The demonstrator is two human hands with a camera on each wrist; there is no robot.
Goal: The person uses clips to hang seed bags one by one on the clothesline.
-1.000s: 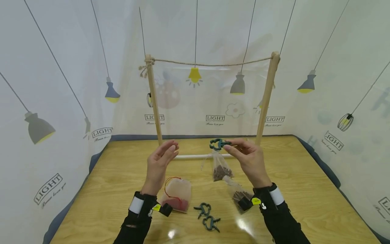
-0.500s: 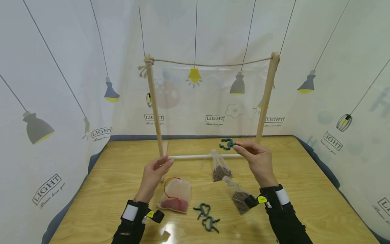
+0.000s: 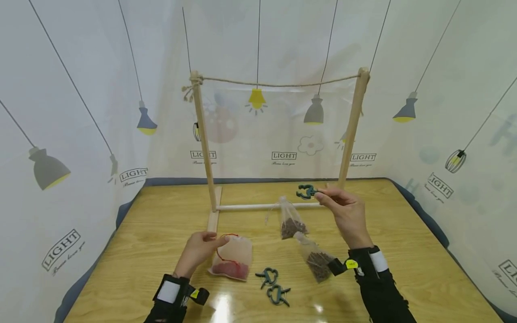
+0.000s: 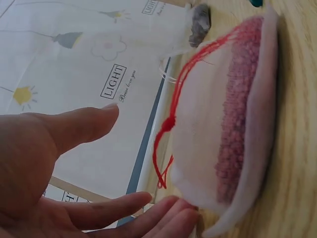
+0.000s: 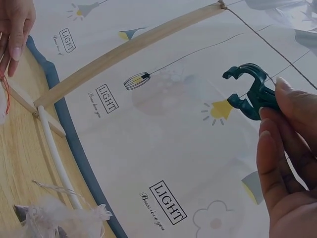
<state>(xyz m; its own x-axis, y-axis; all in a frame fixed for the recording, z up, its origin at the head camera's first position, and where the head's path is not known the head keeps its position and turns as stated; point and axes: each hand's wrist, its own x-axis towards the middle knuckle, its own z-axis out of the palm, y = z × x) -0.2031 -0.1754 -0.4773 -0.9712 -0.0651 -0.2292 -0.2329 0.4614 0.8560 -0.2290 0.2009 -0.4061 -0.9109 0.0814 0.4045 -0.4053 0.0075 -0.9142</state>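
My right hand (image 3: 348,214) pinches a dark green plastic clip (image 3: 307,192) by its handles, held above the table, its curved jaws pointing left. In the right wrist view the jaws of that clip (image 5: 252,94) stand a little apart. My left hand (image 3: 198,251) is at the upper left edge of a mesh drawstring pouch (image 3: 232,258) with red cord and pink grains. Seen from the left wrist, thumb and fingers are spread apart, with fingertips close to the pouch (image 4: 213,124); whether they touch it I cannot tell.
Two green clips (image 3: 278,294) lie at the table's front. Two white mesh pouches with dark contents, one far (image 3: 291,220) and one near (image 3: 317,262), lie right of centre. Behind stands a wooden frame (image 3: 206,143) with a twine line (image 3: 278,85) across its top and a white rod (image 3: 246,207) below.
My left hand has come down and toward me, from above the table to the pink-grain pouch. The right hand has shifted slightly right, still holding the clip.
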